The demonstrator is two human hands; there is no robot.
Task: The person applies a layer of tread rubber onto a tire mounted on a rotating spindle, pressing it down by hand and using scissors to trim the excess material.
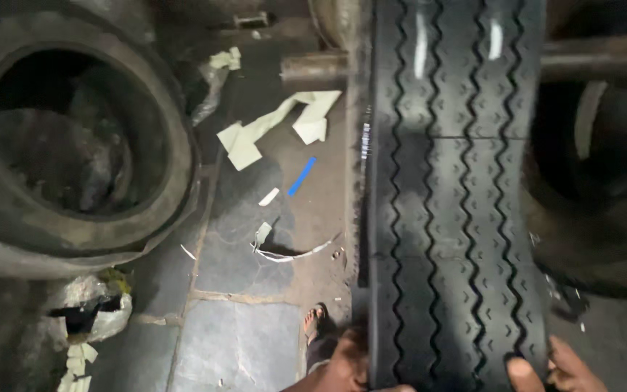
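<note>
The left hand point(346, 363) and right hand point(556, 370) grip opposite edges of the black zigzag-grooved rubber tread strip point(451, 203). Pale paper scraps point(277, 123) lie on the stone floor point(241, 341).

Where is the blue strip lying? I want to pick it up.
In the head view, the blue strip lies on the floor left of the tyre tread, just below the pale paper scraps.
</note>
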